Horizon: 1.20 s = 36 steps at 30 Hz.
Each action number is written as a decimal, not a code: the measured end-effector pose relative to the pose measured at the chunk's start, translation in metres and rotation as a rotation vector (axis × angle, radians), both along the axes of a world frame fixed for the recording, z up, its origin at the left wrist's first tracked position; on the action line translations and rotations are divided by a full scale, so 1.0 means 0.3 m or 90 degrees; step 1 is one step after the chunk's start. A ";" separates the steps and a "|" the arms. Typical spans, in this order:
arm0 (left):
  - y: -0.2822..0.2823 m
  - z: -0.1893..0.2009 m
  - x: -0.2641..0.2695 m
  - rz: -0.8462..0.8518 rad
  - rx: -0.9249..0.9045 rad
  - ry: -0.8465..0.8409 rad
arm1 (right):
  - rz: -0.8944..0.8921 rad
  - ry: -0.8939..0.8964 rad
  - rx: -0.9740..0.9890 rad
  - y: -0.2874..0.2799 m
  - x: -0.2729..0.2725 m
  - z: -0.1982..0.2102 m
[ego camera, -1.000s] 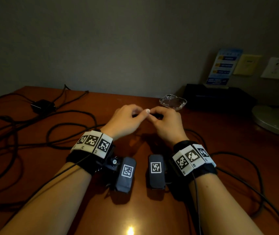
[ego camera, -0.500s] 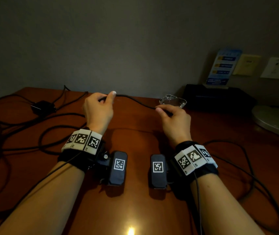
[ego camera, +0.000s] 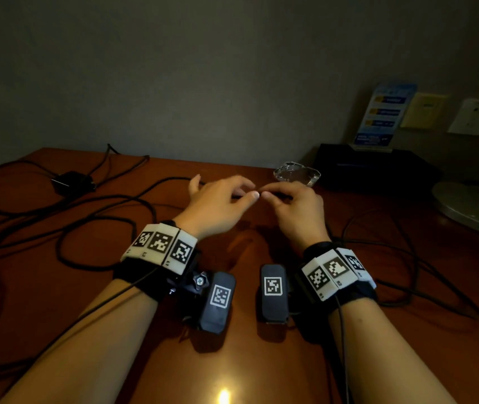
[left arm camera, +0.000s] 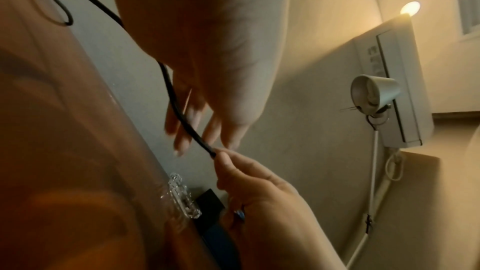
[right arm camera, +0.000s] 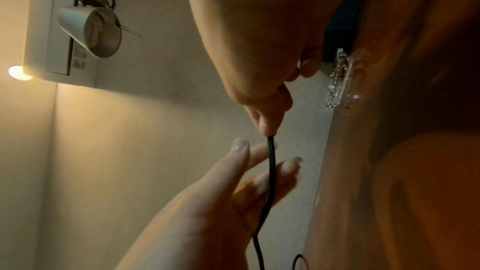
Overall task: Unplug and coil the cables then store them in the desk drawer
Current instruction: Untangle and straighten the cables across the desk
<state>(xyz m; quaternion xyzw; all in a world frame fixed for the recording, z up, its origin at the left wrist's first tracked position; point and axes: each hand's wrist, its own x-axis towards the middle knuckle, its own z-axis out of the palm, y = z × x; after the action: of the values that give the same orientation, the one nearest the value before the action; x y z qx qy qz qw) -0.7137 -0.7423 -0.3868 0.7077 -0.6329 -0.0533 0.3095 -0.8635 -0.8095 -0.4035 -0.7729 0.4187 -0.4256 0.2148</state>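
A thin black cable (left arm camera: 179,110) hangs above the brown desk (ego camera: 261,360). My right hand (ego camera: 267,195) pinches it between thumb and forefinger, as the right wrist view shows (right arm camera: 267,130). My left hand (ego camera: 244,191) has come up against the right one. Its fingers (right arm camera: 239,151) are straight and spread, and the cable (right arm camera: 271,163) runs loosely between them. From there the cable trails left into a tangle of black cables (ego camera: 66,249) on the desk. No drawer is in view.
A glass ashtray (ego camera: 296,174) sits just behind my hands. Behind it are a black box (ego camera: 378,167) with a blue card (ego camera: 384,115), and a round lamp base (ego camera: 471,205) at right. A black adapter (ego camera: 72,182) lies far left. More cable loops lie at right (ego camera: 407,258).
Half a second ago my left hand held the cable stretched out to the left. It has now swung back to meet my right hand, and its fingers have loosened.
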 end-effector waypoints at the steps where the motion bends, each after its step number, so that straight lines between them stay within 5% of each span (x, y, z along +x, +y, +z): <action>1: -0.001 -0.004 -0.005 -0.017 0.013 -0.001 | 0.013 0.000 0.000 0.003 0.002 -0.001; 6: -0.003 -0.029 0.003 -0.001 -0.042 0.059 | 0.042 -0.010 0.032 0.014 0.004 0.004; 12: 0.010 -0.014 0.102 0.276 -0.286 0.208 | -0.110 -0.066 0.077 -0.036 -0.056 -0.011; 15: 0.020 -0.007 0.154 0.349 -0.317 0.239 | -0.149 -0.112 0.091 -0.063 -0.093 -0.018; 23: -0.013 -0.057 0.105 0.208 -0.059 0.264 | -0.103 -0.119 0.133 -0.065 -0.077 -0.024; 32: -0.016 -0.052 -0.009 -0.028 -0.021 0.076 | -0.097 -0.023 0.079 -0.058 -0.069 -0.022; 36: -0.024 -0.065 -0.057 -0.146 -0.020 0.102 | -0.053 0.035 0.041 -0.043 -0.049 -0.018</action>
<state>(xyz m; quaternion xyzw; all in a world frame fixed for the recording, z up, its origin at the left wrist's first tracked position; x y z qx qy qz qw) -0.7308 -0.7495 -0.4062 0.6192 -0.6839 -0.1346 0.3616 -0.8783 -0.8225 -0.4091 -0.7591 0.4696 -0.3990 0.2097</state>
